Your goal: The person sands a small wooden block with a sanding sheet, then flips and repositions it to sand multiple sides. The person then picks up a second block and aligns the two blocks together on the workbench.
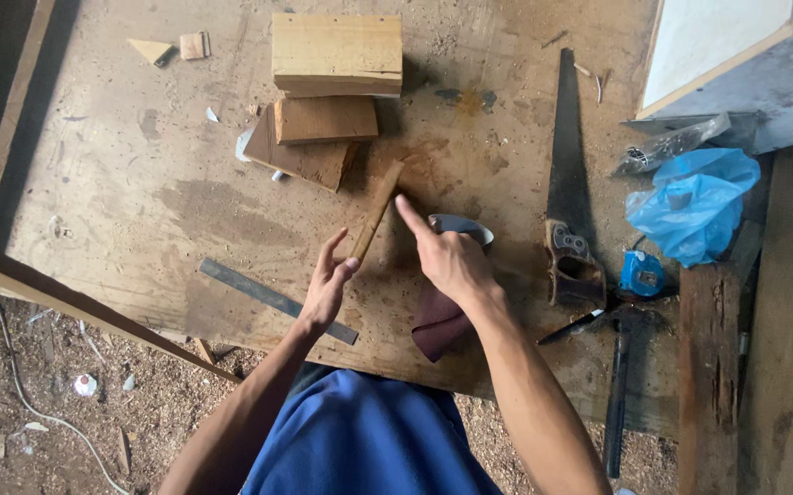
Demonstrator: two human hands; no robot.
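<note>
Standing over a scuffed plywood bench (140,183), sawdust floor below. The left hand (328,284) pinches a thin wooden stick (376,211) mid-bench; the right hand (451,261), forefinger extended, grips sandpaper (437,321) (partly hidden). Wood blocks (337,55) lie beyond, handsaw (568,183) right; bare bench left.
</note>
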